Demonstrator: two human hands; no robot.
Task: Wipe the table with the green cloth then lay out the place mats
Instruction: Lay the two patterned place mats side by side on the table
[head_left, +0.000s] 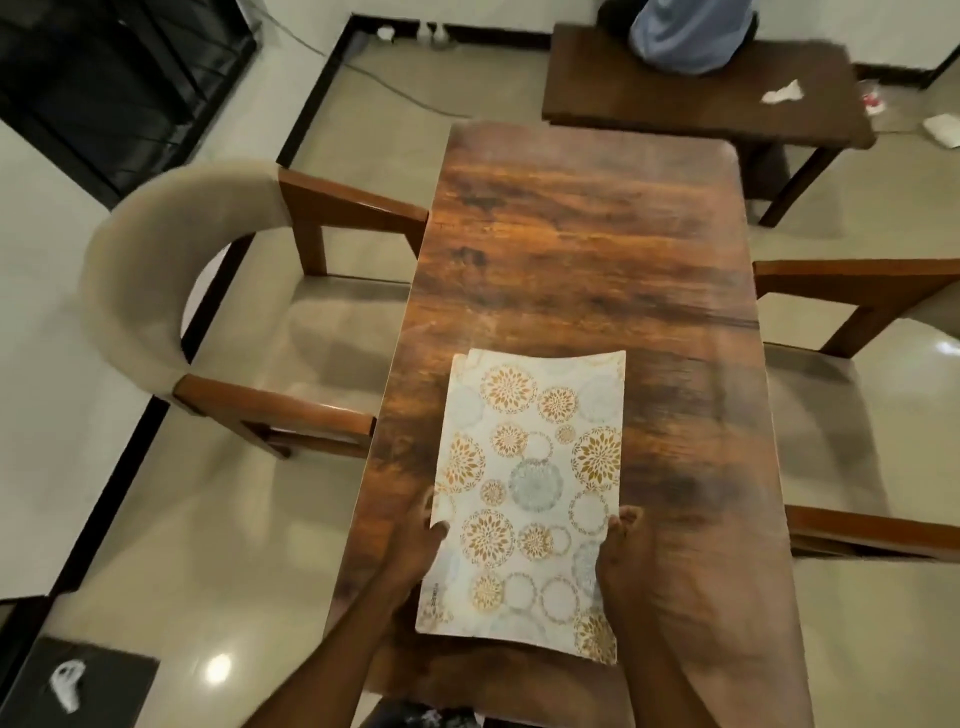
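Laying-out step: left hand (415, 545) and right hand (623, 551) each pinch the place mats (530, 467) at the surface's (571, 234) near end; next, separate one.

We have one view only, worn on the head: it looks steeply down and forward along the wooden table (587, 249), close above both hands, whose fingertips (439, 527) point away from us.

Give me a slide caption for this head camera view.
Both hands hold a floral place mat by its sides over the wooden table.
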